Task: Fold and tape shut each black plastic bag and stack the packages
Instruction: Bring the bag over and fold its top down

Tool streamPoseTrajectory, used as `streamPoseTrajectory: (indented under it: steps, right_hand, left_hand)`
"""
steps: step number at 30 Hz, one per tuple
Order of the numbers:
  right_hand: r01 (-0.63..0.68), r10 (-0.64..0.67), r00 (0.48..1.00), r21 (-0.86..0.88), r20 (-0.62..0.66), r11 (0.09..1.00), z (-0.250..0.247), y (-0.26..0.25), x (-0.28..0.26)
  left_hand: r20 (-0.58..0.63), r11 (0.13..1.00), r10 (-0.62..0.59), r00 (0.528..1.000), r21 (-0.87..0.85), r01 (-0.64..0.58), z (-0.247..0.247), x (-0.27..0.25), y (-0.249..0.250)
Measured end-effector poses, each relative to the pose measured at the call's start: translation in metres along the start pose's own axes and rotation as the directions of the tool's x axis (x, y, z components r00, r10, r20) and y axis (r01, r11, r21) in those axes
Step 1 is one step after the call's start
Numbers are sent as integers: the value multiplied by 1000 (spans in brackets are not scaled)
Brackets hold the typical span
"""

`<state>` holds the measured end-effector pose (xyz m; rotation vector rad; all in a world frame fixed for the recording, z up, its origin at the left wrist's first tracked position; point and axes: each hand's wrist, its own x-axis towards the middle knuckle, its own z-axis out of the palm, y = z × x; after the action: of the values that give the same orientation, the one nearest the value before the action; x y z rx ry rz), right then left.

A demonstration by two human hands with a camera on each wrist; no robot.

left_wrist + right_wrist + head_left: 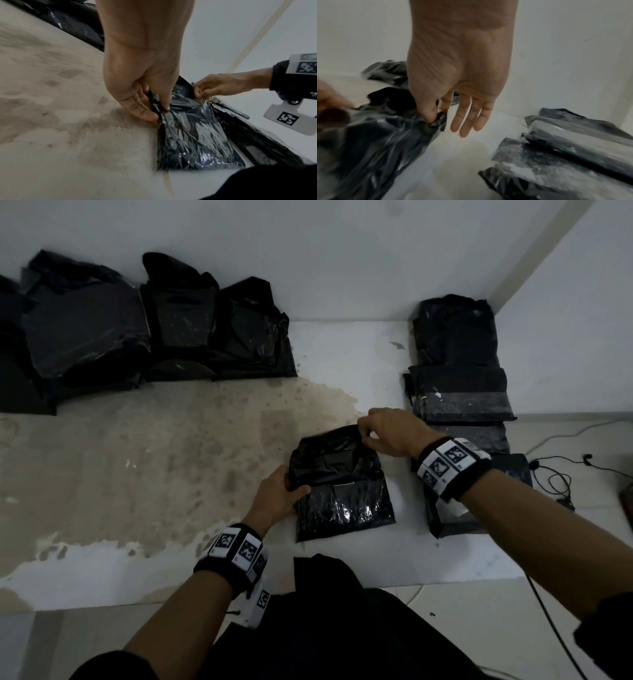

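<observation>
Black bag [342, 484] contents hidden; left hand's [279, 496] fingertips underneath.

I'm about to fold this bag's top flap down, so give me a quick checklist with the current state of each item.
1. Left hand grips the black bag at its left edge: ok.
2. Right hand pinches the bag's far right corner between thumb and forefinger: ok.
3. Bag lies on the floor, apart from the row of packages on the right: ok.
4. Open top flap flat and smooth: not ok, it is crumpled.
5. Tape within reach: cannot tell, none is visible.
6. Pile of bags at far left clear of the fold: ok.
</observation>
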<state>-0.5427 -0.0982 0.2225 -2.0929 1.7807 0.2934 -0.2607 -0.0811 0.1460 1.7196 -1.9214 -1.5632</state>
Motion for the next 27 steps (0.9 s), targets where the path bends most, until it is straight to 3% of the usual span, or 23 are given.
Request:
streamPoseTrajectory:
  steps: [2, 6, 8, 9, 11, 13, 14, 15, 17, 18, 20, 23, 27]
  right_hand:
    - [20, -9, 998, 193, -58, 981, -7, 13, -4]
    - [49, 42, 987, 536, -156, 843, -6, 22, -15]
    - [41, 63, 987, 607, -149, 794, 3, 19, -19]
    - [45, 65, 986, 617, -154, 786, 8, 17, -20]
    - [56, 66, 983, 619, -172, 783, 15, 14, -22]
    - [64, 69, 979, 612, -192, 788, 17, 12, -24]
    - [68, 71, 977, 608, -202, 791, 17, 10, -26]
    - [72, 73, 975, 604, -212, 794, 16, 9, -28]
    - [74, 79, 971, 602, -224, 795, 16, 10, -30]
    - [67, 88, 971, 605, -223, 794, 17, 11, -31]
    - [41, 111, 971, 603, -214, 797, 19, 13, -33]
    - [-37, 141, 978, 539, -154, 842, 20, 13, -32]
    - [-61, 110, 989, 406, -97, 912, 22, 16, -33]
  left_hand:
    - [2, 999, 6, 1000, 36, -6, -1, 0, 2]
    - [12, 989, 54, 998, 138, -56, -4, -1, 6]
    - [-65, 952, 189, 980, 255, -166, -8, -2, 11]
    - [-114, 912, 294, 949, 330, -243, -11, -1, 16]
    - [-92, 737, 542, 836, 531, -419, -20, 6, 29]
    - [91, 467, 679, 729, 712, -524, -28, 21, 42]
    - [164, 373, 671, 723, 769, -520, -31, 30, 46]
    - [205, 333, 623, 755, 804, -493, -34, 36, 52]
    - [224, 355, 467, 855, 838, -414, -41, 46, 62]
    - [221, 376, 417, 882, 841, -388, -45, 49, 67]
    - [229, 453, 435, 870, 780, -432, -53, 52, 76]
    - [212, 640, 528, 822, 538, -549, -62, 48, 76]
    - [114, 762, 552, 826, 331, -556, -75, 36, 66]
